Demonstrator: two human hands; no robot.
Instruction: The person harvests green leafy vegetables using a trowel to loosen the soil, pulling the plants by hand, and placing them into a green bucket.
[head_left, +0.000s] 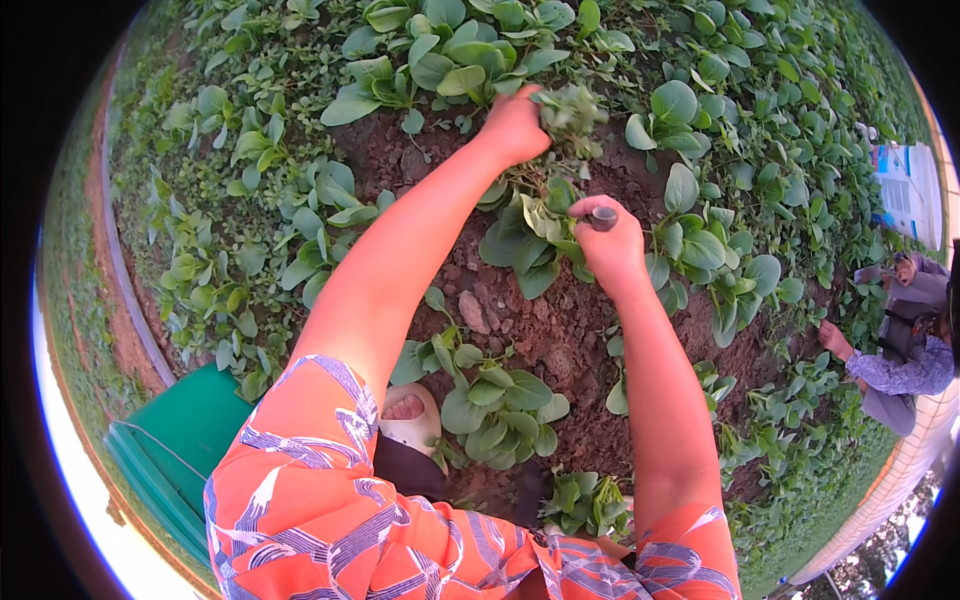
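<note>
My left hand (517, 127) is closed around a blurred bunch of small-leaved weeds (571, 116), just below a cluster of broad-leaved green plants (465, 60). To its lower right, my right hand (611, 244) grips a tool by its round handle (603, 218); the rest of the tool is hidden by the hand and leaves. Beside that hand stands a leafy green plant (529, 240) in brown soil (540, 330). Nearer my body grows another leafy plant (499, 409), close to my light-coloured shoe (412, 424).
A green bucket (184, 427) lies tipped at the lower left, near a long pale pipe or hose (131, 277). At the far right are a white bucket (907, 195) and another person (900, 360) crouching with a hand among the plants. Dense greenery surrounds the soil.
</note>
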